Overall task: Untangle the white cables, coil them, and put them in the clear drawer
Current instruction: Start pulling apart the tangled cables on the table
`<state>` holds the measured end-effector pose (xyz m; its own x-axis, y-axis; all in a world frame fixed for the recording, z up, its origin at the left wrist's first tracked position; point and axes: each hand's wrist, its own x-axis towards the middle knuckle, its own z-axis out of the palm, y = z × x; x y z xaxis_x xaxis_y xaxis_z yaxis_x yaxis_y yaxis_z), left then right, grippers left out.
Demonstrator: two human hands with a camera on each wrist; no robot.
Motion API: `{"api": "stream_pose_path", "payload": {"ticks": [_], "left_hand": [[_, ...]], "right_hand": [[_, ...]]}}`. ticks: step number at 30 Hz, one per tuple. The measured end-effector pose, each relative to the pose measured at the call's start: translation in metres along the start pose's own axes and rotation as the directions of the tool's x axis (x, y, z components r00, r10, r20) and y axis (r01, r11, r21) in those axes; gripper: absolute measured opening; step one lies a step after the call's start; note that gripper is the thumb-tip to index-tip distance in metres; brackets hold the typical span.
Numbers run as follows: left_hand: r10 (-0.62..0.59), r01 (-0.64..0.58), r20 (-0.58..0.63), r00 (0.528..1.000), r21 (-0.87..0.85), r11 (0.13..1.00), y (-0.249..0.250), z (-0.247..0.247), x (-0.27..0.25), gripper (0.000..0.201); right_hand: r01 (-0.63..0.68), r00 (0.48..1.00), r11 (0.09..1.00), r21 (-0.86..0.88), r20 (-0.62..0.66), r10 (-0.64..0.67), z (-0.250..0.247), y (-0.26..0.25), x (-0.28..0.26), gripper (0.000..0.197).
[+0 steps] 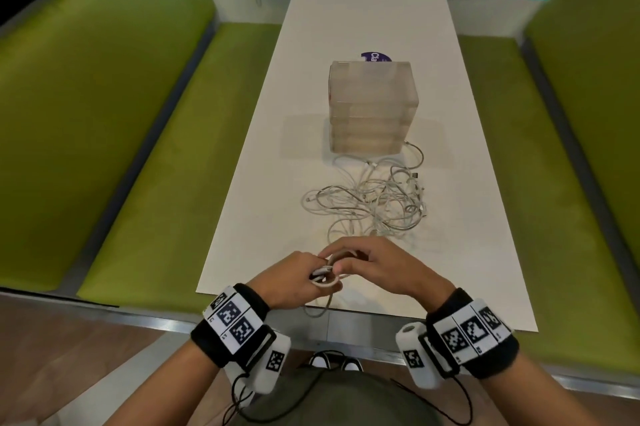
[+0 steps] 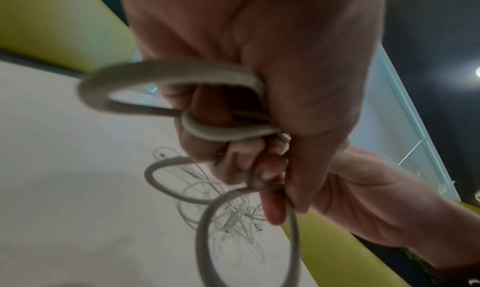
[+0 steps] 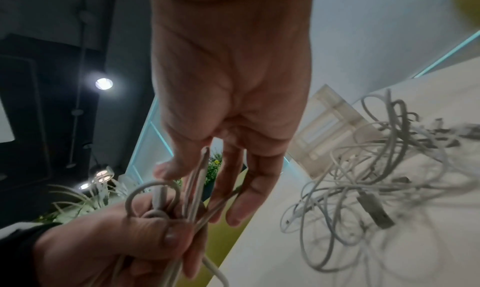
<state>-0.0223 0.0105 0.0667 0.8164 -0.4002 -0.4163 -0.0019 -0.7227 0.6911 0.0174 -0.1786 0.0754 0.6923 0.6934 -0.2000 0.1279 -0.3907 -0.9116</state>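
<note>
Low in centre frame: left hand [image 1: 292, 278] clamped on thin white coiled cable [image 1: 325, 278], right hand [image 1: 375, 268] fingers [image 3: 241, 199] loosely apart, touching loops.

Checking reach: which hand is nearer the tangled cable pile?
Right. The right hand sits just in front of the cable pile, near its closest loops. The left hand is further left and nearer the table edge, gripping a coil.
</note>
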Motion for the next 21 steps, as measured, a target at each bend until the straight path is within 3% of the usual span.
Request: {"api": "stream_pose_path", "payload": {"ticks": [4, 7, 9, 12, 14, 17, 21], "left_hand": [[-0.011, 0.011, 0.003, 1.000, -0.090, 0.996, -0.001, 0.008, -0.004, 0.014], [-0.078, 0.071, -0.049, 0.996, -0.137, 0.988, -0.003, 0.011, -0.008, 0.049], [-0.060, 0.057, -0.015, 0.998, -0.152, 0.987, 0.000, 0.010, -0.010, 0.062], [-0.004, 0.010, 0.064, 0.998, -0.097, 0.995, 0.004, 0.010, -0.012, 0.071], [0.003, 0.000, 0.048, 0.999, -0.048, 0.999, 0.003, 0.012, -0.012, 0.073], [0.012, -0.012, 0.013, 1.000, -0.035, 0.999, 0.003, 0.016, -0.013, 0.074], [0.029, -0.021, 0.026, 0.999, -0.279, 0.960, 0.005, 0.011, -0.021, 0.062]], "right_hand": [[-0.113, 0.992, 0.992, 0.054, -0.059, 0.116, 0.003, 0.005, -0.008, 0.028], [-0.211, 0.976, 0.977, 0.024, -0.057, 0.212, 0.012, 0.010, -0.017, 0.027], [-0.211, 0.977, 0.977, 0.030, -0.006, 0.211, 0.023, 0.010, -0.021, 0.019], [-0.192, 0.981, 0.945, 0.264, 0.087, 0.175, 0.032, 0.010, -0.025, 0.026], [-0.207, 0.978, 0.901, 0.381, 0.118, 0.175, 0.030, 0.008, -0.027, 0.035], [-0.205, 0.979, 0.892, 0.403, 0.098, 0.181, 0.026, 0.006, -0.030, 0.023], [-0.199, 0.977, 0.909, 0.365, -0.002, 0.215, 0.025, 0.008, -0.030, 0.015]]}}
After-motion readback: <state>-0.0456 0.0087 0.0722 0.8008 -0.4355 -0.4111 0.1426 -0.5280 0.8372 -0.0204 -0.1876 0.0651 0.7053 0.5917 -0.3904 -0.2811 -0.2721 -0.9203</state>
